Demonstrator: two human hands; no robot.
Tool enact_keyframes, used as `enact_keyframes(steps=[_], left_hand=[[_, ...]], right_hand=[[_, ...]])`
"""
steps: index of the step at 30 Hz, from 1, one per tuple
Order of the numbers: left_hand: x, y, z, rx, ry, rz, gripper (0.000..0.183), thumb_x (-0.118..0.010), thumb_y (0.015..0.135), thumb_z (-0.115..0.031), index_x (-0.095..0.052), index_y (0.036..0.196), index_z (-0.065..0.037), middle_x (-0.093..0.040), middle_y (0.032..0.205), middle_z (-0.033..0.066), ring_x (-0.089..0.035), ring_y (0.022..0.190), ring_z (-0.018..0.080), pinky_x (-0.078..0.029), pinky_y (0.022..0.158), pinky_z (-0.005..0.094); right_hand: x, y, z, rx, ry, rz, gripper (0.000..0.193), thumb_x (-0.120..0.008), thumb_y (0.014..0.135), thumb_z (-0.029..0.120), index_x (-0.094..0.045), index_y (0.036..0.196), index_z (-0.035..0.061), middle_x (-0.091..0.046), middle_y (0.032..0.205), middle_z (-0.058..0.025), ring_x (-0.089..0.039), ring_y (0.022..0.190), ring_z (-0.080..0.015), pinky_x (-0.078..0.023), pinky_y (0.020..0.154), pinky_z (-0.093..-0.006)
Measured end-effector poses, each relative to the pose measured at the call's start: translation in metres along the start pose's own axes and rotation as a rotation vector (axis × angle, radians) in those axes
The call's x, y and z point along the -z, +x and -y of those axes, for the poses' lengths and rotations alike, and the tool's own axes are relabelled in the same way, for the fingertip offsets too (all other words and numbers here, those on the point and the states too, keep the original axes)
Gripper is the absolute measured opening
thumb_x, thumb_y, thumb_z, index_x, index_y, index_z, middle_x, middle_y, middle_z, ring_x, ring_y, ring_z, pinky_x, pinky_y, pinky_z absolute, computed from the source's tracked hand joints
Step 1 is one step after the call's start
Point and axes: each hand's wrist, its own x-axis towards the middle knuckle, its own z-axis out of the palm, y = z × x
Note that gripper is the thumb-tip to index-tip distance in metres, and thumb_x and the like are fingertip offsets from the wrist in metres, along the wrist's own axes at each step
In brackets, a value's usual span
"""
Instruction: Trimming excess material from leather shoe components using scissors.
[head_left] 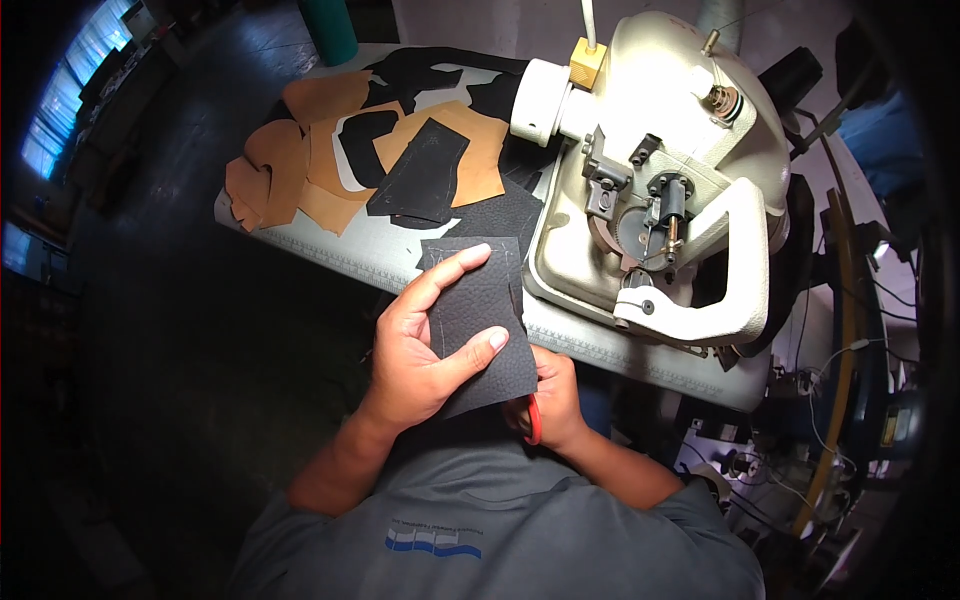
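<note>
A black grained leather piece (480, 310) with pale marked lines lies in my left hand (415, 345). Its thumb and index finger press on the face of the leather; the other fingers are hidden behind it. Partly covered by the lower right edge of the leather, my right hand (558, 400) is closed around scissors (534, 420). Only their red handle loop shows clearly; the blades are mostly hidden behind the leather. Both hands are in front of my body, at the near edge of the table.
A cream-coloured leather-working machine (640, 90) with a curved arm stands on the right of the table (330, 255). Tan leather pieces (290, 165) and black leather pieces (425, 175) are heaped at the left. A green cylinder (327, 30) rises behind; cables (825, 430) hang at right.
</note>
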Motion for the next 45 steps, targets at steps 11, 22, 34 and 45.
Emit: enact_keyframes(steps=[11,22,34,45], left_hand=[[-0.004,-0.007,0.006,-0.031,0.010,0.007,0.071,-0.078,0.089,0.009,-0.046,0.153,0.008,-0.063,0.138,0.0153,-0.064,0.123,0.0167,-0.052,0.107,0.0331],[-0.005,-0.009,0.008,-0.021,0.002,0.006,0.071,-0.077,0.089,0.010,-0.046,0.153,0.007,-0.062,0.139,0.0150,-0.064,0.123,0.0162,-0.052,0.107,0.0328],[-0.010,-0.018,0.011,-0.018,0.056,0.033,0.072,-0.079,0.089,0.008,-0.047,0.153,0.007,-0.061,0.141,0.0141,-0.062,0.127,0.0167,-0.050,0.110,0.0331],[-0.008,-0.021,0.011,-0.015,0.081,0.023,0.072,-0.079,0.089,0.008,-0.047,0.153,0.007,-0.061,0.140,0.0139,-0.062,0.125,0.0154,-0.050,0.108,0.0321]], right_hand=[[-0.001,0.005,0.002,0.068,-0.049,-0.039,0.031,-0.068,0.094,-0.003,-0.071,0.125,-0.0057,-0.075,0.102,-0.0036,-0.067,0.094,-0.0087,-0.055,0.084,-0.0268],[-0.004,0.006,-0.002,0.182,-0.093,-0.070,0.027,-0.069,0.096,0.000,-0.073,0.122,-0.0051,-0.076,0.089,-0.0021,-0.066,0.081,-0.0057,-0.053,0.068,-0.0245],[-0.006,0.009,0.006,0.156,0.008,-0.084,0.026,-0.076,0.096,0.009,-0.072,0.116,-0.0063,-0.077,0.099,-0.0061,-0.068,0.091,-0.0092,-0.057,0.082,-0.0289],[-0.005,0.006,0.002,0.157,-0.074,-0.068,0.026,-0.077,0.095,0.009,-0.072,0.115,-0.0067,-0.078,0.102,-0.0068,-0.069,0.092,-0.0097,-0.057,0.082,-0.0285]])
